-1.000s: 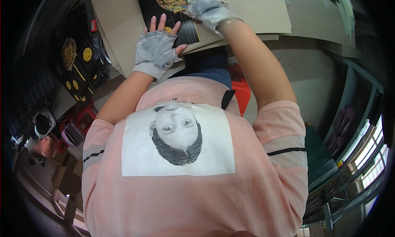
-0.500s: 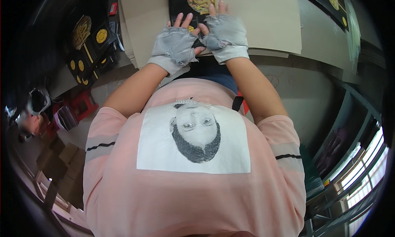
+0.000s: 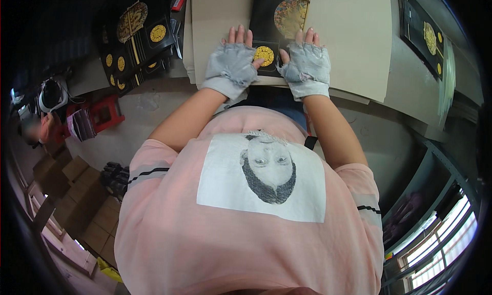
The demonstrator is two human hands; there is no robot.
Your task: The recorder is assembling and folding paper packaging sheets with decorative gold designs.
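A black printed sheet point(image 3: 264, 26) with a round, colourful gold-edged picture and a smaller gold medallion lies on a broad beige board point(image 3: 353, 44). My left hand point(image 3: 231, 64), in a worn grey fingerless glove, rests flat at the sheet's left edge. Its fingers are stretched out and its thumb reaches over the gold medallion. On the right, my right hand point(image 3: 306, 64) wears a matching glove and lies palm down across the sheet's right edge and the board. Those fingers are extended too, with the thumb apart. Neither hand grips anything.
More black printed sheets with gold designs point(image 3: 136, 33) lie at the left, beside a small red object point(image 3: 178, 3). Another black-and-gold piece point(image 3: 425, 33) is at the far right, near a pale stack. A red stool point(image 3: 106, 113), cardboard boxes point(image 3: 87, 192) and another person stand lower left.
My hands have moved apart, uncovering the gold medallion and more of the black sheet. The whole view has shifted, so the bench sits lower and further right.
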